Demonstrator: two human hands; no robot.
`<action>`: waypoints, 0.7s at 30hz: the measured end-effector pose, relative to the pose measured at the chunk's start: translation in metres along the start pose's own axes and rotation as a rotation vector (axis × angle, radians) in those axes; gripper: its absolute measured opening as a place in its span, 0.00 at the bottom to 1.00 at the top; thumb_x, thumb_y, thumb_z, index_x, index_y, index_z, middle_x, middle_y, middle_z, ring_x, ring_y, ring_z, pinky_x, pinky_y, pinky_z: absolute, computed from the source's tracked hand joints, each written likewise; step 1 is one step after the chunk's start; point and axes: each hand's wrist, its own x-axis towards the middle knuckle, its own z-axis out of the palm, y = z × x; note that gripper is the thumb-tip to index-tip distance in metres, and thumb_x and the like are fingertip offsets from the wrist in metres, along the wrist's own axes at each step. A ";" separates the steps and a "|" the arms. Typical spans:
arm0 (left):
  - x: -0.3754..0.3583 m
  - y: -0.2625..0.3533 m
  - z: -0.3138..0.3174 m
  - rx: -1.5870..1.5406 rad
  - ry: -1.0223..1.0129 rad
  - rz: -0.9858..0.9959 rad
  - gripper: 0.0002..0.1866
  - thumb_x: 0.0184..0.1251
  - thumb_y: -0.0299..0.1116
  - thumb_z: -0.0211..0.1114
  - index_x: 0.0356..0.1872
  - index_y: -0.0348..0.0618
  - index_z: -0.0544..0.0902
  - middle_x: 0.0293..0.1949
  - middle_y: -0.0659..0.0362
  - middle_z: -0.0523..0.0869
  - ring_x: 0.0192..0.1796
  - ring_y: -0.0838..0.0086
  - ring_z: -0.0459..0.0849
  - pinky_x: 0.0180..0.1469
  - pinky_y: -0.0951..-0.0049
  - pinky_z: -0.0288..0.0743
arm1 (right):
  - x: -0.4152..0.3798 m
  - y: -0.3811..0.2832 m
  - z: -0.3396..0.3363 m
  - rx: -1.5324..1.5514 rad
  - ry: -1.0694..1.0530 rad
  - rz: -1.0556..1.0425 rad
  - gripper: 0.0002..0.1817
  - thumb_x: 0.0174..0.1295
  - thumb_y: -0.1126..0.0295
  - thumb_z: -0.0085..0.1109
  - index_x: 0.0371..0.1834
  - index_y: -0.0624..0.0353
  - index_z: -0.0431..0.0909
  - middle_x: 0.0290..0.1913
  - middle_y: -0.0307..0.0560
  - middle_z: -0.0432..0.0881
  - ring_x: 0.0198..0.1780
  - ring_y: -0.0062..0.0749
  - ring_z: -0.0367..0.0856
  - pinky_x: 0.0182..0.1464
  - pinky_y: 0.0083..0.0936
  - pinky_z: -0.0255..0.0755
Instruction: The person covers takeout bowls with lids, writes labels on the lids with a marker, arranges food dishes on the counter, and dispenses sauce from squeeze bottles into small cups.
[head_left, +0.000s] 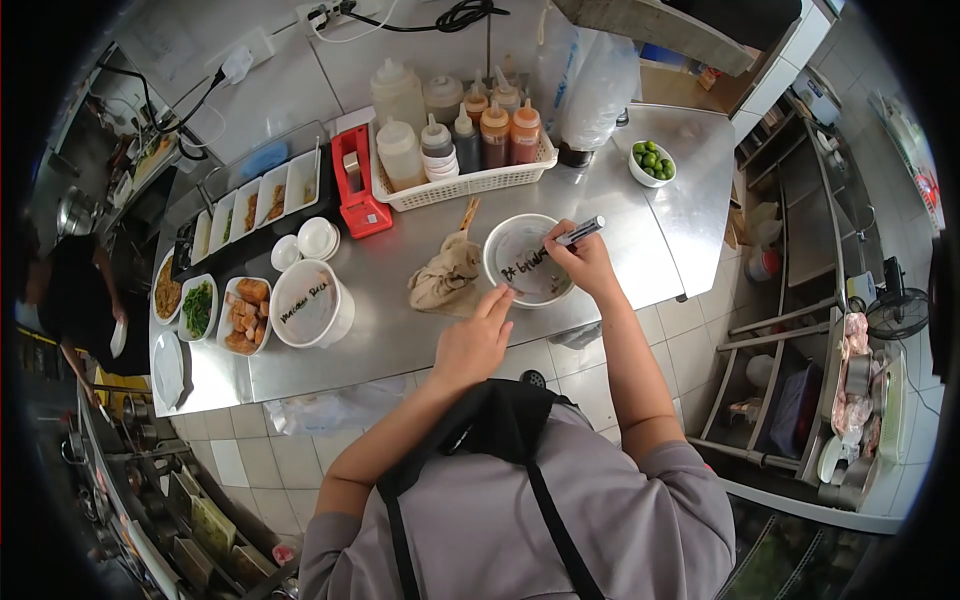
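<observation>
The right hand [585, 262] is closed around a black marker [580, 232], its tip set down on the lid of a round white container [527, 260] that stands near the front edge of the steel tabletop [420, 330]. Dark handwriting already runs across that lid. The left hand [476, 340] lies mostly open, holding nothing, with its fingertips [497, 300] against the near rim of the container. Just left of the container sits a crumpled beige cloth [445, 275], touching it or nearly so; the view is too small to say which. Farther left stands a second lidded container [308, 303], also written on, and beside it a tray of fried pieces [246, 315] and a dish of greens [197, 308]. Behind, a white basket [465, 183] holds squeeze bottles, with a red dispenser [355, 193] at its left end and a small bowl of green limes [652, 162] to its right. At the far left edge another person in dark clothes [75, 295] stands by the tabletop.
</observation>
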 end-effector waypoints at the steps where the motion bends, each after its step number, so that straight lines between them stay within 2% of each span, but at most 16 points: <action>1: 0.000 0.000 0.000 0.003 -0.006 -0.005 0.24 0.62 0.37 0.57 0.60 0.47 0.70 0.61 0.65 0.71 0.33 0.60 0.84 0.32 0.63 0.79 | 0.000 -0.002 -0.001 -0.009 -0.006 0.003 0.05 0.55 0.72 0.54 0.28 0.63 0.75 0.18 0.31 0.70 0.22 0.11 0.64 0.24 0.15 0.58; 8: 0.000 0.005 -0.005 0.006 -0.022 -0.038 0.23 0.62 0.37 0.57 0.60 0.49 0.71 0.60 0.67 0.72 0.35 0.62 0.84 0.33 0.64 0.79 | -0.001 -0.001 -0.004 0.035 0.029 0.011 0.05 0.56 0.71 0.54 0.28 0.62 0.75 0.17 0.32 0.70 0.21 0.12 0.64 0.24 0.15 0.59; 11: 0.000 0.001 -0.001 0.023 -0.004 -0.007 0.24 0.62 0.37 0.57 0.60 0.48 0.70 0.61 0.66 0.71 0.32 0.61 0.84 0.31 0.64 0.79 | -0.002 -0.005 0.000 -0.070 0.036 -0.087 0.05 0.55 0.72 0.55 0.28 0.63 0.76 0.18 0.33 0.71 0.21 0.12 0.64 0.24 0.16 0.59; 14: 0.000 0.000 0.000 0.035 0.007 0.016 0.24 0.62 0.37 0.57 0.61 0.48 0.70 0.62 0.66 0.71 0.31 0.61 0.84 0.30 0.63 0.79 | 0.001 0.000 -0.005 0.025 0.099 -0.015 0.05 0.55 0.72 0.56 0.28 0.63 0.76 0.18 0.34 0.71 0.21 0.12 0.65 0.24 0.16 0.59; 21: -0.001 0.000 0.000 0.027 0.017 0.025 0.24 0.62 0.37 0.57 0.60 0.47 0.70 0.61 0.65 0.71 0.31 0.61 0.84 0.30 0.64 0.79 | -0.003 -0.001 -0.011 -0.092 0.044 0.000 0.05 0.55 0.72 0.56 0.28 0.62 0.76 0.17 0.33 0.70 0.20 0.12 0.64 0.23 0.17 0.58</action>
